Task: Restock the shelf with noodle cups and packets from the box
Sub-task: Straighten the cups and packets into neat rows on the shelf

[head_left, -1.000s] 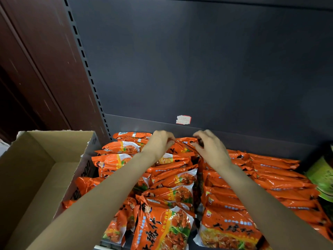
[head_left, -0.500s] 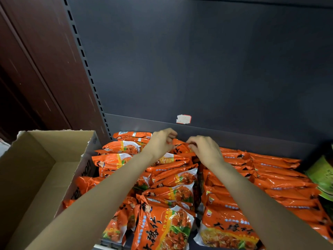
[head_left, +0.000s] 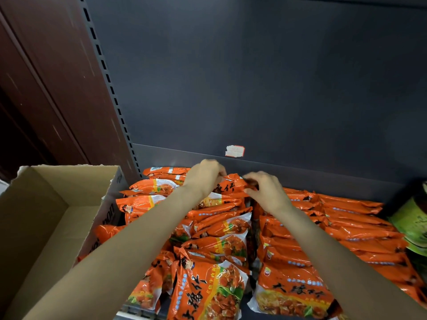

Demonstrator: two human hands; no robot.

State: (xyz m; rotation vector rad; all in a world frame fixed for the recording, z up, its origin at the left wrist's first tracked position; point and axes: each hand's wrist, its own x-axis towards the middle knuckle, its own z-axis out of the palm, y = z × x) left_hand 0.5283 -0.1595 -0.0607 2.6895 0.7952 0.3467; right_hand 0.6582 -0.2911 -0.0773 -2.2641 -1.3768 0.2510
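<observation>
Several rows of orange noodle packets (head_left: pixel 221 229) stand packed on the dark shelf (head_left: pixel 346 183). At the back of the middle row, one orange packet (head_left: pixel 232 185) sits raised above the others. My left hand (head_left: pixel 204 176) grips its left end with curled fingers, and my right hand (head_left: pixel 265 190) pinches its right end. Both forearms reach in from the bottom of the view. An open cardboard box (head_left: pixel 57 181) stands to the left of the shelf, and the part of its inside that shows holds nothing.
The shelf's dark back panel (head_left: pixel 254 77) rises behind the packets, with a small torn price sticker (head_left: pixel 234 150) on it. A slotted upright (head_left: pixel 108 84) and a brown wall (head_left: pixel 41 77) are at the left. Green packages (head_left: pixel 411 218) sit at the right edge.
My right hand has moved left and closer to my left hand. Together they have gathered and lifted the rear packet a little at the back of the middle row.
</observation>
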